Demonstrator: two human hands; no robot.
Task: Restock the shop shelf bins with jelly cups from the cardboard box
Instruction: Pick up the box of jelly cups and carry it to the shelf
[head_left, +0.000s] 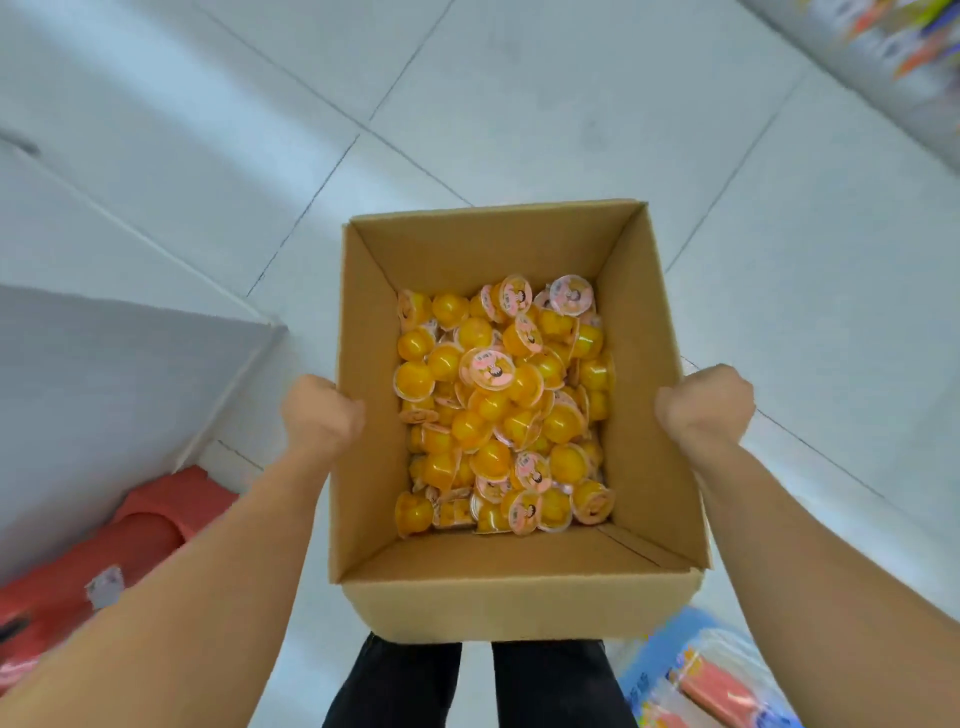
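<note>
While both hands, left and right, grip the box walls, fingers hidden beneath, the cups remain unshelved; restocking not begun.

Person, seen from above: left hand and right hand both bare, with no gloves, rings or watch to be seen on either. Both forearms bare along their whole visible length, from the wrists down to the near edge of the view, no sleeve or cuff showing anywhere on them. Legs in plain black trousers, two dark columns with a narrow pale gap between them, at the near side in the middle; the fabric looks matte and unpatterned, and the feet are out of sight.
</note>
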